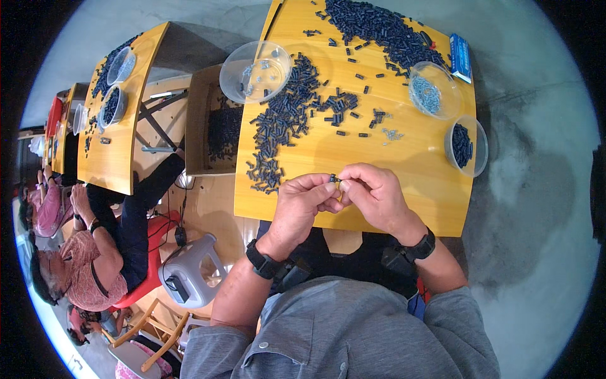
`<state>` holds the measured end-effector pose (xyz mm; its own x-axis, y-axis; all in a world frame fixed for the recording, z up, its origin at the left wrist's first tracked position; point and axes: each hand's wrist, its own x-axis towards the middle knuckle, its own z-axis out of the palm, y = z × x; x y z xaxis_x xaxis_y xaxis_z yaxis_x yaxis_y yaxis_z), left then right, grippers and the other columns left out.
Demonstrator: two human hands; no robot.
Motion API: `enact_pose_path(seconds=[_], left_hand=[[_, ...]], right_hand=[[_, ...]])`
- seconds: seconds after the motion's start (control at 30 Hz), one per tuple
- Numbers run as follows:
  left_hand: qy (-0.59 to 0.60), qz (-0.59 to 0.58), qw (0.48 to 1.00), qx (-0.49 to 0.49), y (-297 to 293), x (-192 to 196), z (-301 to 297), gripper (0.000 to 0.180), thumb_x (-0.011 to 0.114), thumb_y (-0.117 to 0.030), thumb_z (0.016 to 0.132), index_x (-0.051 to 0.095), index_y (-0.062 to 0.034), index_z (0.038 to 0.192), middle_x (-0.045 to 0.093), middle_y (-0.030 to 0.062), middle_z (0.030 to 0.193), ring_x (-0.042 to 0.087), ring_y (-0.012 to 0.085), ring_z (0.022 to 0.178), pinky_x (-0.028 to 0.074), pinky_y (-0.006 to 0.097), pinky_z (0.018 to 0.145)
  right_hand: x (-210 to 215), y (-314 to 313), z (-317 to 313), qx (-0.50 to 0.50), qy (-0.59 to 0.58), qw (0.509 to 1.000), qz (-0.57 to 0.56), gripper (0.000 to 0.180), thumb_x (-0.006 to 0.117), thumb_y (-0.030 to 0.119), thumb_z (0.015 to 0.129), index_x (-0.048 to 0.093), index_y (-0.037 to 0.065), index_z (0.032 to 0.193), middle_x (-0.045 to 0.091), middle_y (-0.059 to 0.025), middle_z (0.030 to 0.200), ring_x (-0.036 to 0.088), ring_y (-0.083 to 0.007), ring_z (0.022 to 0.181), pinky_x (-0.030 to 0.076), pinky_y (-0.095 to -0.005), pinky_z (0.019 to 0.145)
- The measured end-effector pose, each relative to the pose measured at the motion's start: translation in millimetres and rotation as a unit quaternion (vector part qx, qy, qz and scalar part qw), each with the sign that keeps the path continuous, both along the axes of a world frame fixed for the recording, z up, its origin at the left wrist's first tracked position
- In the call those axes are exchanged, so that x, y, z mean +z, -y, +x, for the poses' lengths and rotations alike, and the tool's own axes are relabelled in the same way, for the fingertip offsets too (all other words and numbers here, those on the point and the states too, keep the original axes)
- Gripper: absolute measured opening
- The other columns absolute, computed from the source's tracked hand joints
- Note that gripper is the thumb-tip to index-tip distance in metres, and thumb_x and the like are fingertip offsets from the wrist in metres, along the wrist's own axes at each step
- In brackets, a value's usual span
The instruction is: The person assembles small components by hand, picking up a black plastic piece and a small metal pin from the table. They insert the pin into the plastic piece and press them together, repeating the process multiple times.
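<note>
Above the near edge of the yellow table [404, 170], both hands meet at a small black plastic piece [334, 179]. My left hand [300, 205] pinches this piece between thumb and forefinger. Right against it, my right hand [379, 199] is closed with its thumb and forefinger together; whatever is in that pinch is too small to make out. Beyond my fingers lie loose silver metal bits [391, 134]. A long heap of black cylindrical plastic pieces [284, 117] spreads to the left, with scattered single ones toward the middle.
Another heap of black pieces [372, 28] covers the far side. Clear plastic bowls stand around: a near-empty one [228, 76] at left, one with screws [424, 95], one with black pieces [463, 144]. A blue box [461, 58] sits far right. A cardboard box [196, 126] and seated co-workers are leftward.
</note>
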<state>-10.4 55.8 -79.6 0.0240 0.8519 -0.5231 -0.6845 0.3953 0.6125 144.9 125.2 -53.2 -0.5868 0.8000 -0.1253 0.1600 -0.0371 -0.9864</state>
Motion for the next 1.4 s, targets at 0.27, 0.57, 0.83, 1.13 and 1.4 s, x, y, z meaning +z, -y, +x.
enact_pose_path(seconds=[0.27,0.57,0.83,1.13,1.4], left_hand=[[-0.034,-0.015,0.999,0.0,-4,0,2,0.011,0.057,-0.002,0.088,0.064,0.003,0.094,0.066,0.0089,0.081,0.063,0.0142,0.066,0.053,0.025,0.061],[-0.055,-0.032,0.997,-0.045,-9,7,5,0.011,0.056,-0.003,0.086,0.064,0.0039,0.091,0.066,0.0107,0.08,0.062,0.0139,0.064,0.051,0.026,0.061],[0.003,-0.033,0.999,-0.002,-1,3,5,0.01,0.055,-0.005,0.089,0.061,0.0008,0.096,0.065,0.0093,0.081,0.064,0.018,0.067,0.053,0.029,0.063],[-0.032,-0.036,0.999,0.017,3,3,5,0.01,0.056,-0.004,0.09,0.062,-0.0002,0.097,0.065,0.0095,0.082,0.064,0.0187,0.067,0.053,0.03,0.064],[-0.068,0.006,0.998,0.008,3,9,4,0.013,0.057,-0.001,0.088,0.062,0.0016,0.1,0.066,0.0111,0.083,0.064,0.0189,0.065,0.054,0.029,0.061]], right_hand=[[-6,-3,0,0.0,-0.013,1.0,-0.009,0.008,0.053,0.0,0.087,0.058,-0.003,0.092,0.061,-0.0068,0.074,0.062,-0.0117,0.062,0.049,-0.0243,0.055],[-9,-6,2,0.006,0.026,0.999,0.023,0.007,0.054,-0.001,0.088,0.058,-0.004,0.092,0.061,-0.0054,0.077,0.062,-0.0108,0.064,0.049,-0.0231,0.057],[-27,-16,11,-0.118,0.027,0.993,0.001,0.006,0.055,0.002,0.085,0.059,-0.001,0.088,0.06,-0.0104,0.067,0.06,-0.014,0.054,0.046,-0.0263,0.05],[-64,-41,21,-0.105,0.218,0.925,0.292,0.007,0.057,0.008,0.082,0.058,0.002,0.087,0.06,-0.0169,0.075,0.059,-0.0368,0.068,0.047,-0.043,0.059],[-56,-49,15,-0.089,0.273,0.902,0.323,0.011,0.058,0.01,0.082,0.06,0.004,0.091,0.062,-0.016,0.08,0.061,-0.0334,0.07,0.049,-0.0394,0.061]])
